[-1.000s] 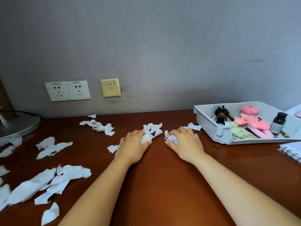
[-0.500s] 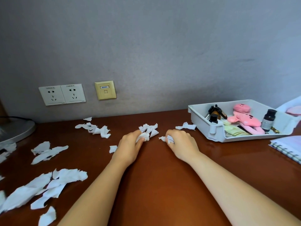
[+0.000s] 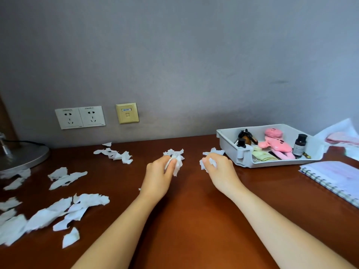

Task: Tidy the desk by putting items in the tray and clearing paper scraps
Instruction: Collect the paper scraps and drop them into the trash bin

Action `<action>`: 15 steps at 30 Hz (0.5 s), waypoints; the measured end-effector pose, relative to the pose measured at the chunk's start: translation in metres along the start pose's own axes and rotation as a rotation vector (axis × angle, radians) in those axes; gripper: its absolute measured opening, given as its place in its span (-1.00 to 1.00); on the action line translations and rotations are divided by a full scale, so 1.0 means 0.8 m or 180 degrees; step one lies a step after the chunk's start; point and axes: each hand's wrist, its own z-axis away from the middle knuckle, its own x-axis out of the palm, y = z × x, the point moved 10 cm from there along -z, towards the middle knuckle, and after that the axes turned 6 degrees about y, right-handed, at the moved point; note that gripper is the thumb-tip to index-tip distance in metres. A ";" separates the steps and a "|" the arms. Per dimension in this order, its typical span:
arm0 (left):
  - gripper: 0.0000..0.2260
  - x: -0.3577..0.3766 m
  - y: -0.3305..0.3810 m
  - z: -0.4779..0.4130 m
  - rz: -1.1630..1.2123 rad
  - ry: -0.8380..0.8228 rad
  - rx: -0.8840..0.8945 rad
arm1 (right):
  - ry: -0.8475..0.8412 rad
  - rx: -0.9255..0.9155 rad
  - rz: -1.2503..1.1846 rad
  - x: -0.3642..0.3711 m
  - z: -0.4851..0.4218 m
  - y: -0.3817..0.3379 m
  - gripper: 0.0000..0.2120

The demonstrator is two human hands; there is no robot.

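My left hand is closed around a bunch of white paper scraps at the desk's middle. My right hand pinches another small wad of scraps just left of the tray. One loose scrap lies beyond my right hand, beside the tray. The grey tray at the right holds a pink plush toy, a dark bottle, keys and a green packet. More scraps lie at the back and in a big spread at the left.
A spiral notebook lies at the right edge. A round metal lamp base stands at the far left with scraps around it. Wall sockets sit above the desk's back edge. White and pink cloth lies behind the tray.
Both hands went from lying flat on the scraps to closing around them and lifting a little. The small scrap left of my left hand is gone from the desk.
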 end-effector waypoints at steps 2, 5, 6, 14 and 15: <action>-0.64 -0.005 0.016 0.003 0.0130 0.0014 0.0038 | -0.0059 0.0012 -0.0117 -0.015 0.010 -0.008 -0.66; -0.66 -0.006 0.053 0.008 0.0258 -0.0093 0.0214 | -0.0193 0.0045 -0.0325 -0.041 0.026 -0.015 -0.64; -0.65 -0.006 0.066 0.010 0.0273 -0.0135 0.0276 | -0.0190 0.0013 -0.0335 -0.052 0.030 -0.019 -0.67; -0.63 0.019 0.184 0.033 0.0486 -0.0573 0.0793 | 0.0098 -0.0284 0.0086 -0.163 0.057 -0.030 -0.66; -0.63 0.024 0.198 0.037 0.0560 -0.0610 0.0824 | 0.0124 -0.0306 0.0155 -0.177 0.062 -0.028 -0.67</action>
